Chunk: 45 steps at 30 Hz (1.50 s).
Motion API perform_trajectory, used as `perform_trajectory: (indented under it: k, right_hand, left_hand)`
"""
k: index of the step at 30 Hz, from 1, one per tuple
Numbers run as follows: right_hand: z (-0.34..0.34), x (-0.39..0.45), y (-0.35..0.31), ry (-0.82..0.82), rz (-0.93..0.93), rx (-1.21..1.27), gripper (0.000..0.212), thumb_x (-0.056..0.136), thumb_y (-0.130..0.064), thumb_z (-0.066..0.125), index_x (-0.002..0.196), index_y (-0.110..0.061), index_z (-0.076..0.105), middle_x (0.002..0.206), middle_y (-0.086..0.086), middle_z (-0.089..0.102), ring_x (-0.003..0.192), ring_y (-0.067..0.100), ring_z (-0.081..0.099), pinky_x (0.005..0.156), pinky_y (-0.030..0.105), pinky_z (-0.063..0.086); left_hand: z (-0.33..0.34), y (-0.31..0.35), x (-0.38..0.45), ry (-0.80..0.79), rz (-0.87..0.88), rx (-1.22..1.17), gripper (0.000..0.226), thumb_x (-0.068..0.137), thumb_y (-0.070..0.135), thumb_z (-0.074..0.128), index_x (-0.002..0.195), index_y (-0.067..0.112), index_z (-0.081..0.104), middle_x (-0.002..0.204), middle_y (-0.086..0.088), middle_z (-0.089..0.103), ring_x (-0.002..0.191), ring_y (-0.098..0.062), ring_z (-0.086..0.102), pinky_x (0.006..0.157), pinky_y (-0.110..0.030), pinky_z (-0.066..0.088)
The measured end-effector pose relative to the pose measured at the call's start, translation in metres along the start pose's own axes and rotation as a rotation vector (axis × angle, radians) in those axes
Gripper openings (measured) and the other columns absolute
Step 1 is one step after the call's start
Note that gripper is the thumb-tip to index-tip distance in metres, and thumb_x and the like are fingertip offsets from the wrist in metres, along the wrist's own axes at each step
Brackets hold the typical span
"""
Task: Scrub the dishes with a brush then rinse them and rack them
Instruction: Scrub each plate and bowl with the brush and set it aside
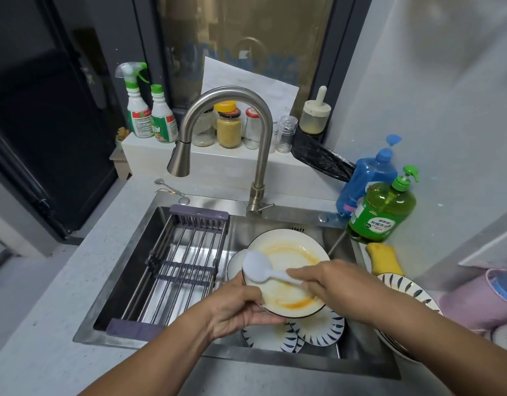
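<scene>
Over the steel sink [360,364], the left hand [237,307] is gripping a sauce-smeared plate [286,270] by its rim while the right hand [329,281] is clutching the white brush [258,267] against it. Wet grip slipping could drop it onto the stacked plates [318,330] below.

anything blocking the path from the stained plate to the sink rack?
Nothing visible. The orange-stained white plate sits in the left hand, with the right hand pressing the white plastic brush on it. The grey-barred sink rack lies directly left, bars bare; the steel faucet spout hangs above.
</scene>
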State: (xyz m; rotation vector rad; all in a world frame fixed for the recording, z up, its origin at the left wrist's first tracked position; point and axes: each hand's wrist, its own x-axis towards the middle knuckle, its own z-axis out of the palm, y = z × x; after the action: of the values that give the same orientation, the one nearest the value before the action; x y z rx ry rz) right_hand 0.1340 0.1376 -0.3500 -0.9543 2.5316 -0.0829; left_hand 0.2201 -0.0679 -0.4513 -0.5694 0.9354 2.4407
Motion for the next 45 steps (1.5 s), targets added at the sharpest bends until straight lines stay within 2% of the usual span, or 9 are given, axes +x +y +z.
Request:
perform_trajectory:
  k: [6,10,14,17,20,26,33,37,45]
  right_hand:
    - [-0.010,0.003,0.005,0.089,0.038,-0.315,0.058,0.105,-0.025,0.044,0.149,-0.058,0.026,0.107,-0.001,0.054,0.097,0.030,0.065,0.072,0.040,0.048]
    - [-0.013,-0.009,0.015,0.109,0.180,-0.470,0.062,0.099,-0.011,0.046,0.150,-0.042,0.031,0.116,0.004,0.057,0.102,0.029,0.067,0.074,0.036,0.051]
    - [0.006,-0.027,0.009,-0.083,0.211,-0.193,0.045,0.101,-0.013,0.044,0.140,-0.036,0.052,0.122,0.001,0.066,0.107,0.023,0.064,0.088,0.039,0.055]
    - [0.018,-0.023,-0.009,-0.164,0.110,0.013,0.034,0.105,-0.022,0.048,0.136,-0.029,0.059,0.121,0.002,0.070,0.104,0.021,0.066,0.089,0.036,0.055]
    - [0.019,-0.021,-0.005,-0.130,0.121,-0.037,0.033,0.104,-0.021,0.046,0.132,-0.031,0.059,0.113,0.001,0.070,0.096,0.023,0.066,0.084,0.040,0.057]
    - [0.008,-0.017,0.022,0.065,0.222,-0.214,0.047,0.103,-0.016,0.041,0.139,-0.046,0.046,0.112,0.002,0.065,0.100,0.026,0.064,0.076,0.037,0.051]
    - [0.006,-0.018,0.008,-0.028,-0.002,-0.093,0.039,0.107,-0.043,0.041,0.144,-0.055,0.040,0.104,-0.004,0.063,0.094,0.021,0.062,0.080,0.042,0.055]
    - [0.010,-0.031,0.030,0.028,0.071,-0.185,0.038,0.108,-0.040,0.040,0.143,-0.056,0.038,0.089,-0.007,0.051,0.081,0.018,0.059,0.074,0.040,0.054]
    - [0.009,-0.036,0.001,-0.074,-0.017,-0.187,0.042,0.109,-0.040,0.038,0.149,-0.054,0.032,0.106,0.000,0.057,0.094,0.024,0.063,0.080,0.042,0.055]
  left_hand:
    - [-0.002,-0.005,0.000,0.014,-0.023,0.055,0.071,0.086,-0.027,0.042,0.142,0.017,0.046,0.137,-0.027,0.059,0.112,-0.054,0.065,0.082,-0.070,0.053]
    - [-0.004,0.000,0.000,0.077,0.046,0.056,0.071,0.087,-0.026,0.042,0.141,0.019,0.046,0.138,-0.023,0.057,0.111,-0.052,0.067,0.079,-0.070,0.055]
    - [-0.002,0.006,0.005,0.216,0.174,0.087,0.065,0.088,-0.023,0.044,0.133,0.023,0.049,0.137,-0.020,0.053,0.109,-0.050,0.065,0.067,-0.062,0.061]
    - [0.002,0.004,0.009,0.292,0.195,0.059,0.036,0.101,-0.001,0.056,0.129,0.020,0.046,0.134,-0.018,0.056,0.106,-0.047,0.068,0.075,-0.068,0.058]
    - [0.003,0.005,0.006,0.321,0.213,0.035,0.029,0.106,0.027,0.054,0.133,0.020,0.046,0.124,-0.014,0.063,0.097,-0.039,0.074,0.084,-0.073,0.054]
    - [0.004,0.003,-0.005,0.264,0.153,0.126,0.027,0.106,0.035,0.053,0.130,0.024,0.049,0.127,-0.016,0.065,0.099,-0.037,0.076,0.081,-0.069,0.057]
    - [0.003,-0.004,-0.003,0.160,0.075,0.093,0.045,0.102,0.044,0.052,0.139,0.019,0.049,0.129,-0.020,0.068,0.109,-0.048,0.070,0.078,-0.066,0.058]
    - [-0.006,0.003,-0.004,0.232,0.135,0.067,0.045,0.101,0.043,0.054,0.138,0.018,0.047,0.128,-0.018,0.066,0.105,-0.047,0.071,0.075,-0.066,0.057]
    - [-0.008,0.001,0.000,0.192,0.099,0.072,0.071,0.097,0.044,0.062,0.155,0.018,0.030,0.143,-0.021,0.055,0.107,-0.050,0.070,0.074,-0.064,0.060]
